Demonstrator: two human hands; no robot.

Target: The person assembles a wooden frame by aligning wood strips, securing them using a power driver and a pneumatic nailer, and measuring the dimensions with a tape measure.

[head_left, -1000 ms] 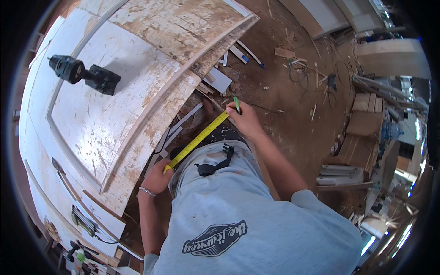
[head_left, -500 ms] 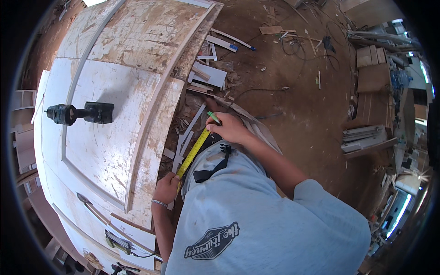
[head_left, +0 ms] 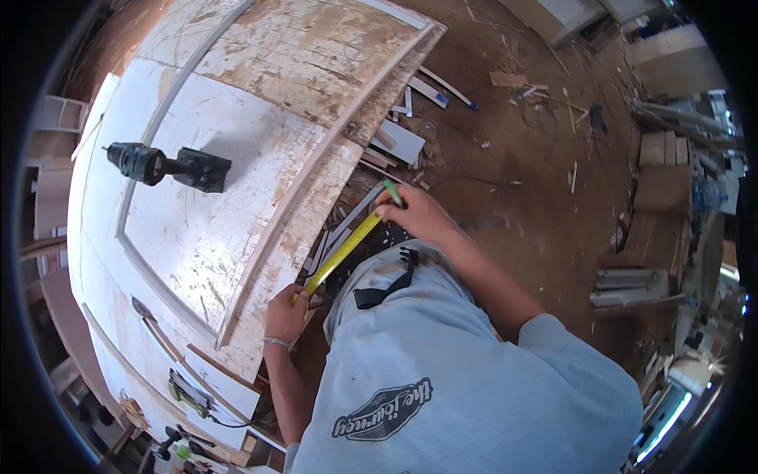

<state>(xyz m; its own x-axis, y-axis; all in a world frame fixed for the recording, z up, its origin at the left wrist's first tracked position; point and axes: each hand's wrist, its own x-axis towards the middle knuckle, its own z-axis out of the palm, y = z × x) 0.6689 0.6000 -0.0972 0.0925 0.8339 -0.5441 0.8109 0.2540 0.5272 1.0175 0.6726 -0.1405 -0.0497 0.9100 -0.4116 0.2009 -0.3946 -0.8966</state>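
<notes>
A yellow tape measure blade [head_left: 344, 251] stretches between my hands, slanting up to the right along the table's edge. My left hand [head_left: 286, 313], a bracelet at its wrist, pinches the blade's lower end beside the table corner. At the upper end, my right hand [head_left: 422, 215] grips the blade between thumb and fingers. A green pen-like stick [head_left: 392, 192] juts from the same right hand. The tape's case cannot be made out. Left of my hands is the worktable [head_left: 237, 118], its white and worn-wood top edged by a light wooden strip [head_left: 304, 178].
A black cordless drill [head_left: 170, 166] stands on the table. Nearer lies a green-black power tool [head_left: 189, 395] with a cord. White offcuts [head_left: 401, 142] and scraps litter the brown floor beyond my right hand. Boards and boxes [head_left: 663, 182] are stacked at the right.
The view has shifted, so the table and drill appear farther right. The tape blade has tilted flatter and sits closer to the table edge, both hands still on it.
</notes>
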